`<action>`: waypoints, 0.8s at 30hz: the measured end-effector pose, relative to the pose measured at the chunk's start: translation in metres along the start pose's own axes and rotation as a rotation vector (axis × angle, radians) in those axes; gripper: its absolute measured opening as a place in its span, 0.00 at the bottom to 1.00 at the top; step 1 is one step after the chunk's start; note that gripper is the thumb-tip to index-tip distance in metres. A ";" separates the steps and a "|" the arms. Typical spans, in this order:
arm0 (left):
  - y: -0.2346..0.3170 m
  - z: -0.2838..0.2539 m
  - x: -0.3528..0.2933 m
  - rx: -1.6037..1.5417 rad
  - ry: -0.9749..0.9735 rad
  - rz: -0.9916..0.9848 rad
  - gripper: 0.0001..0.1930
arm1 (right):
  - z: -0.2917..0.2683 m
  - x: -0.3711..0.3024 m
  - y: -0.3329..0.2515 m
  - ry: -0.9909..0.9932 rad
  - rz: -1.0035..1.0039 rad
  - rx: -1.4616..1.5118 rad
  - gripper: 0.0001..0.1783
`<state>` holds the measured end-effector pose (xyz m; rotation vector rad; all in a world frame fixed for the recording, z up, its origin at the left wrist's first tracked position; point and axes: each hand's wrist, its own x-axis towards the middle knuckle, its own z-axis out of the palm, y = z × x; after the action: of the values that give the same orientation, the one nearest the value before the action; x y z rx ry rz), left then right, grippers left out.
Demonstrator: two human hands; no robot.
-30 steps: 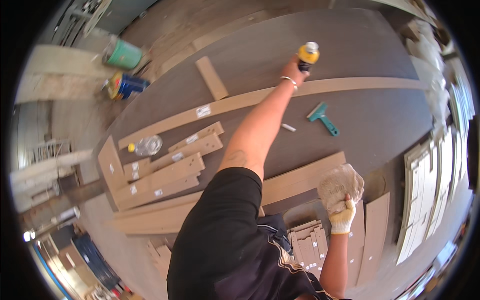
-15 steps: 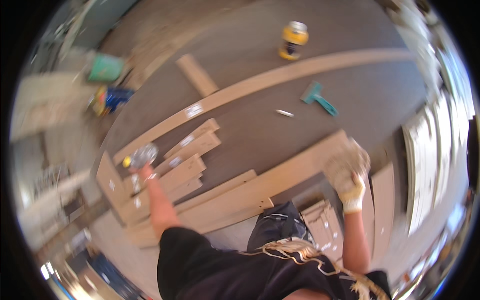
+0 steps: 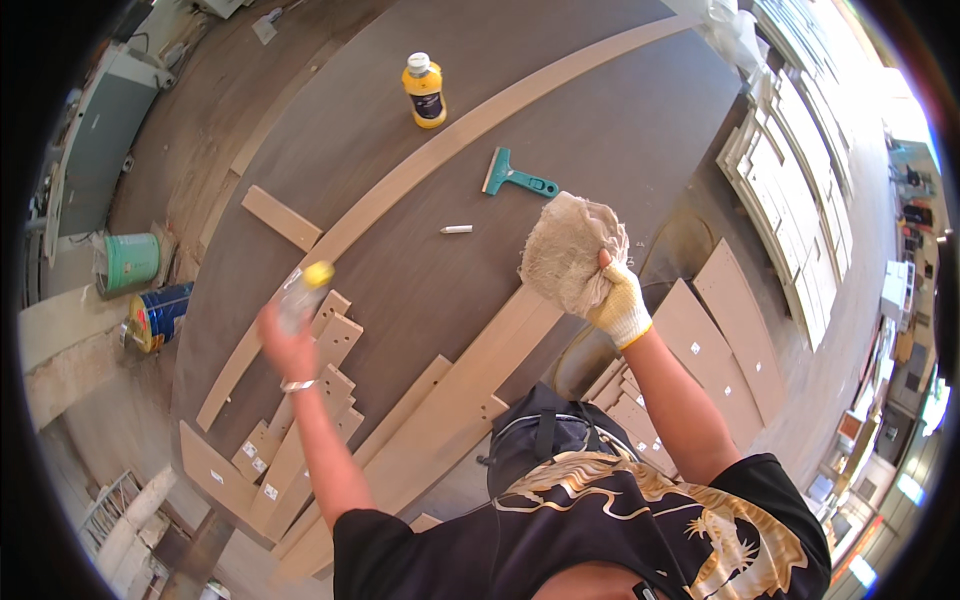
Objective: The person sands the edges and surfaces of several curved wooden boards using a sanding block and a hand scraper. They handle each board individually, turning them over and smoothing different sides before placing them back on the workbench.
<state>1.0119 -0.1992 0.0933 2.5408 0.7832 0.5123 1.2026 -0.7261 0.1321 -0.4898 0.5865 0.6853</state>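
My bare left hand (image 3: 286,345) is closed around a clear plastic bottle (image 3: 303,298) with a yellow cap, blurred by motion. It is above the left part of the table (image 3: 420,290), over a long narrow board (image 3: 370,213). My right hand (image 3: 622,310), in a white knitted glove, grips a folded beige rag (image 3: 570,250) with the thumb on top. The rag hangs over the end of a wide board (image 3: 490,360). Beyond it lie a teal scraper (image 3: 518,178) and a short white marker-like stick (image 3: 456,230).
A yellow bottle (image 3: 425,95) with a white cap stands on the table's far side. Short boards (image 3: 335,345) are stacked under my left arm. Panels lean at the right (image 3: 735,325), near piled pale strips (image 3: 785,200). A green bucket (image 3: 132,260) and blue can (image 3: 160,315) stand left.
My left hand has lifted the clear bottle up and away from the short boards. The whole view has swung to the right. The rag is still in my right hand.
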 end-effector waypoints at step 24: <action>0.180 0.090 -0.059 -0.003 -0.078 0.377 0.32 | 0.012 0.018 0.074 -0.025 0.088 0.036 0.31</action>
<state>1.0867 -0.3948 0.0950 2.6970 0.2731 0.5248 1.1655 -0.6612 0.1125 -0.4232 0.5987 0.7626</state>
